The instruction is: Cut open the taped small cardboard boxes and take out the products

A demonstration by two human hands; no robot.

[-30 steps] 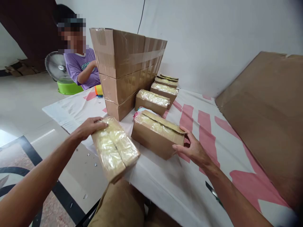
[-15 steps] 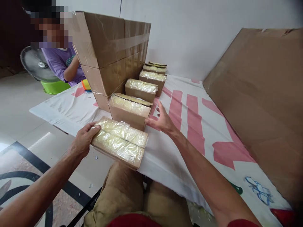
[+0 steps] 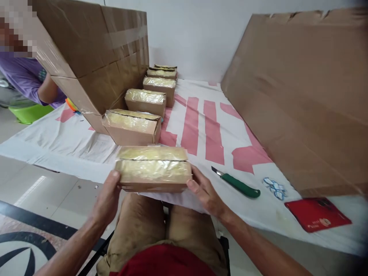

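I hold a small cardboard box (image 3: pixel 153 170), its top covered in shiny clear tape, at the near edge of the table. My left hand (image 3: pixel 107 199) grips its left end and my right hand (image 3: pixel 205 191) grips its right end. Just behind it stands a second taped box (image 3: pixel 130 126), and more like it (image 3: pixel 145 101) run in a row toward the wall. A tall stack of large cartons (image 3: pixel 94 57) rises left of that row.
A green-handled utility knife (image 3: pixel 237 184) lies right of my hands on the white and pink cloth (image 3: pixel 201 130). A red packet (image 3: pixel 317 212) and a small blue-white item (image 3: pixel 274 188) lie farther right. Flat cardboard sheets (image 3: pixel 301 96) lean at the right. A person in purple (image 3: pixel 27 80) sits at the far left.
My left hand swung the box round square to me at the table edge. My right hand left the second box and took the near box's right end. The view dropped and turned right.
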